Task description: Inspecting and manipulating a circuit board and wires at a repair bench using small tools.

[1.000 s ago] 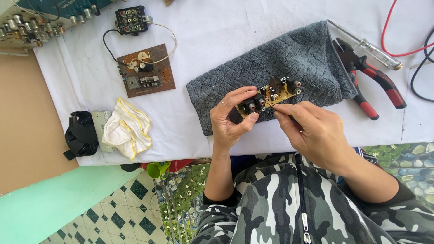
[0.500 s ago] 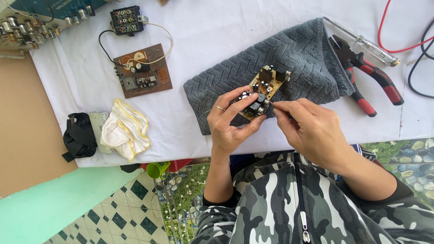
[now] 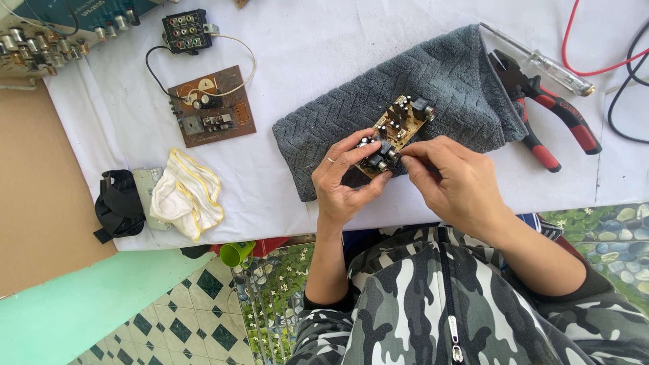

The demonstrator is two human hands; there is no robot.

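Board [image 3: 395,132] tilted more upright vs before; both hands [image 3: 399,176] gripping it.

Circuit board [image 3: 395,132] near end hidden under fingers [image 3: 412,157].

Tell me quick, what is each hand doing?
Left hand: closed around the small circuit board, holding it over the grey towel.
Right hand: fingertips pinched at the board's near end.
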